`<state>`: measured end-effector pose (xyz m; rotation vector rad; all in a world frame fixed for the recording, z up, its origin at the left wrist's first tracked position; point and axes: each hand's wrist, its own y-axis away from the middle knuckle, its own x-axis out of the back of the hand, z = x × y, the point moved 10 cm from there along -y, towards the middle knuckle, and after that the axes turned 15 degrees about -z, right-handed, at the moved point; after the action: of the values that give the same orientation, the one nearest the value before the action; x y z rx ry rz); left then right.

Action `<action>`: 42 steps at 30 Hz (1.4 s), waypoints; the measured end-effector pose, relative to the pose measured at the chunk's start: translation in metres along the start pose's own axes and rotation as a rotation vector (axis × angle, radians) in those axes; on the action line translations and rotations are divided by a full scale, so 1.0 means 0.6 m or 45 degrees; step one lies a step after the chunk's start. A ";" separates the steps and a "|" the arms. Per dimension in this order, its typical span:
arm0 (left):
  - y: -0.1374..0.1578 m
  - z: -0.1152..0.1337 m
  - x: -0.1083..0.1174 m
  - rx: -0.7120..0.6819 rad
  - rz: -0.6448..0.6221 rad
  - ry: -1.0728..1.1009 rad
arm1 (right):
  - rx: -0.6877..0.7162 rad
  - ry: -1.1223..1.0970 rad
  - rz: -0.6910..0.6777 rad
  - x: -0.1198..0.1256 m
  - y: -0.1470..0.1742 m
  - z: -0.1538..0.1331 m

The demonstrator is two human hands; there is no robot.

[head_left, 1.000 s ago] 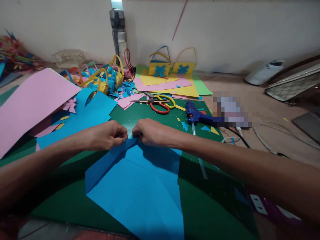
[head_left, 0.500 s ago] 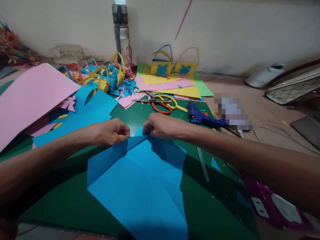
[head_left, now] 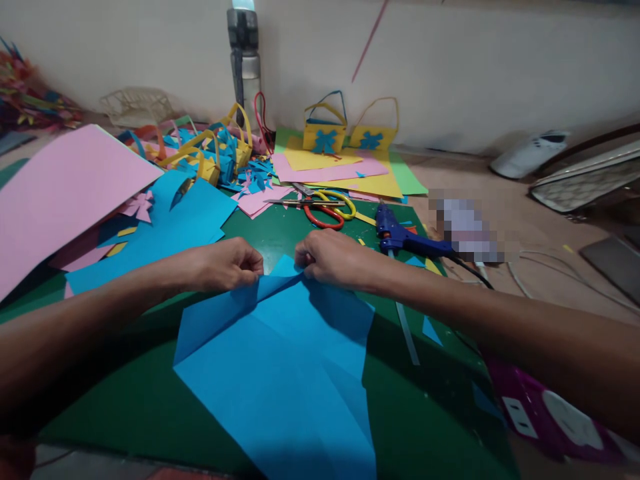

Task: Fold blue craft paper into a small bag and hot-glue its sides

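Observation:
A sheet of blue paper (head_left: 295, 373) with several creases lies over the green board (head_left: 125, 413), its far edge folded and raised. My left hand (head_left: 233, 263) pinches that folded edge on the left side. Close by on the right, my right hand (head_left: 323, 257) grips the same edge, fingers curled in. Between the two hands a small pointed corner of the blue paper sticks up. Just beyond my hands lie scissors (head_left: 325, 217) with red and yellow handles.
A blue glue gun (head_left: 410, 237) with a clear stick lies right of the scissors. Pink sheets (head_left: 75, 193) and small paper baskets (head_left: 225, 150) fill the left back. Two yellow paper bags (head_left: 324, 137) stand at the wall. A purple packet (head_left: 545, 407) lies at lower right.
Both hands have shifted slightly right, and the right one a little more. More of the pointed corner shows between them. The fold's left end has tilted slightly.

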<state>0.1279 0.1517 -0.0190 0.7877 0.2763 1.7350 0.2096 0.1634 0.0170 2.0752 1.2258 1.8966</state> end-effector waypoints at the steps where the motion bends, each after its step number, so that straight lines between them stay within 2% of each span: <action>1: 0.000 0.001 -0.001 -0.003 0.004 0.003 | -0.029 0.052 0.033 0.002 0.006 -0.004; 3: 0.000 0.002 -0.002 -0.004 0.005 0.016 | -0.049 0.117 0.097 0.002 0.019 -0.019; 8: 0.000 0.005 -0.013 -0.002 -0.029 0.068 | 0.128 0.033 0.126 -0.016 0.025 -0.064; 15: 0.006 0.023 -0.024 -0.020 -0.012 0.099 | 0.155 -0.057 0.109 -0.032 -0.001 -0.061; 18: 0.013 0.042 -0.009 -0.148 0.112 -0.087 | 0.269 -0.014 0.152 -0.038 0.007 -0.066; 21: 0.022 0.051 -0.002 -0.274 0.256 -0.365 | 0.365 0.066 0.263 -0.043 0.024 -0.066; 24: 0.025 0.048 -0.014 -0.365 0.308 -0.546 | 0.454 0.122 0.387 -0.047 0.039 -0.068; 31: 0.028 0.041 -0.022 -0.441 0.417 -0.644 | 0.588 0.385 0.703 -0.038 0.076 -0.110; 35: 0.030 0.043 -0.019 -0.473 0.455 -0.654 | 0.742 0.445 0.719 -0.049 0.093 -0.138; 42: 0.028 0.041 -0.018 -0.448 0.425 -0.638 | 0.749 0.260 0.650 -0.059 0.084 -0.123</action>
<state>0.1318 0.1312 0.0052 1.0100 -0.5121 1.7544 0.1738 0.0758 0.0335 2.7674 1.5683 2.1895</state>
